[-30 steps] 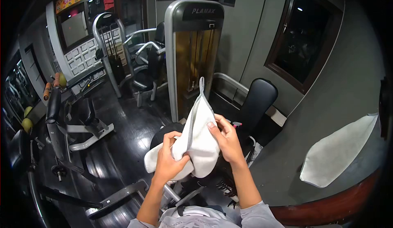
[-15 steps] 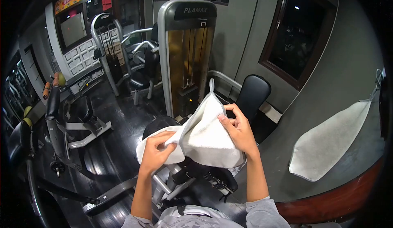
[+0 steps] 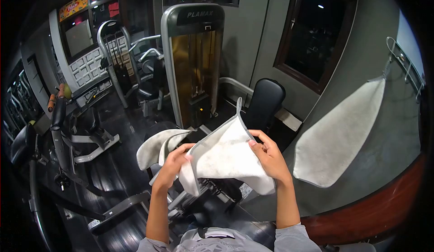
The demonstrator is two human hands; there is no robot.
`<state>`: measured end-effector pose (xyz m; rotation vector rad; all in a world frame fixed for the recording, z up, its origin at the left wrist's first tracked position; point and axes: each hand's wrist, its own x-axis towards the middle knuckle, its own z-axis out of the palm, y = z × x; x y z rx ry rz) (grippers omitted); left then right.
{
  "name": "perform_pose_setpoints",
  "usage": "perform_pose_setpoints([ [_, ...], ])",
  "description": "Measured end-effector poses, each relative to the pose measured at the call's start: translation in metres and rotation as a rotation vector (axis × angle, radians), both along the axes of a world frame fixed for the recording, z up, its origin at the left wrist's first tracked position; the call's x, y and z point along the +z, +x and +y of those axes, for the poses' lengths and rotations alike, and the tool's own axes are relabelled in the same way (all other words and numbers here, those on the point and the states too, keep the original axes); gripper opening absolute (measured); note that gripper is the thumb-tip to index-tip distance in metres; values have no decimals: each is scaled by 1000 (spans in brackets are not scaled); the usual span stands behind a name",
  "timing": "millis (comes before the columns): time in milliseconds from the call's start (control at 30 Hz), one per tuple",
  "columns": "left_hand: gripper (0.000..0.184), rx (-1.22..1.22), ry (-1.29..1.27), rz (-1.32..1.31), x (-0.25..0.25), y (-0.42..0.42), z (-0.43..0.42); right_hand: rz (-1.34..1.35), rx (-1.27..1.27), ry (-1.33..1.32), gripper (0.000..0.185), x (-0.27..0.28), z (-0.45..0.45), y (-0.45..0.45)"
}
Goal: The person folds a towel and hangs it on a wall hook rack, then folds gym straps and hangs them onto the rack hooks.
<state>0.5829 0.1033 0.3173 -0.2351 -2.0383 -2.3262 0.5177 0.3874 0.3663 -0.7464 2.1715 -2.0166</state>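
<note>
Between my two hands a white towel [image 3: 224,155] with grey edging is held up in front of me, its hanging loop pointing upward. My left hand [image 3: 174,165] is closed on its left part, where the cloth folds and a flap sticks out to the left. The fingers of my right hand [image 3: 269,155] pinch the right edge, thumb on the near face. Faint grey smudges show on the cloth. Another white towel [image 3: 341,132] hangs by its loop from a wall rack [image 3: 404,60] on the right, apart from my hands.
A weight-stack machine [image 3: 194,66] marked PLAMAX stands ahead, with a black padded seat back [image 3: 268,99] to its right. More gym machines [image 3: 115,62] fill the left side on a dark floor. A dark window [image 3: 314,37] is in the grey wall; reddish-brown wood [image 3: 361,220] runs along the lower right.
The held towel is spread wider, and its left flap now sticks out beyond my left hand. The view has turned right, bringing the wall rack in.
</note>
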Motion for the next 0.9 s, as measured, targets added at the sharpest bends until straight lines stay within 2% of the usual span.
perform_pose_setpoints([
  [33,46,-3,-1,5,4,5,10,5,-3,-1,33,2,7,5],
  [100,43,44,-248,121,17,17,36,40,-27,35,32,5,23,17],
  [233,38,50,-268,80,22,27,49,30,-83,-55,32,19,55,40],
  [300,38,-34,-206,89,32,36,58,89,-71,88,32,27,80,48],
  [400,39,-106,-133,-16,37,46,74,120,-66,108,30,30,104,65],
  [467,41,-53,-65,-247,50,56,93,232,-62,137,27,29,117,75],
  [500,41,-67,-64,-243,47,56,102,234,-76,141,27,28,127,81],
  [567,43,-42,-99,-353,35,51,118,197,-78,316,27,24,146,95],
  [633,42,-119,-79,-376,28,44,133,148,-166,369,29,26,157,110],
  [800,41,-431,75,-494,9,27,161,244,-418,171,31,22,188,130],
  [900,41,-445,20,-402,1,24,179,345,-515,31,28,24,193,138],
])
